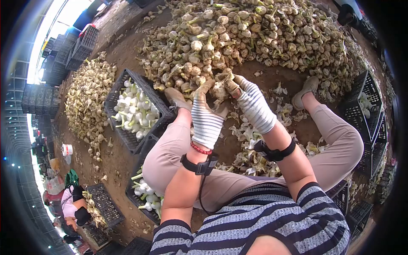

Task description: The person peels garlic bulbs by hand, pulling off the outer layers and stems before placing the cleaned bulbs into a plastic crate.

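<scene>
A dirt-coated garlic bulb (219,91) is between my two hands, in front of the big heap of unpeeled garlic (255,34). My right hand (254,105), in a striped, soiled work glove, has its fingers closed on the bulb's side. My left hand (208,114), gloved the same way, curves beside the bulb with thumb and fingers spread apart, fingertips right at it. Loose outer skins (250,146) lie on the ground below the hands, between my legs.
At left, a black crate (159,121) holds cleaned white garlic (135,108); more white bulbs (148,197) are by my left thigh. A smaller garlic pile (89,97) lies beyond. Black crates (361,110) stand at right. Another person (73,206) is at lower left.
</scene>
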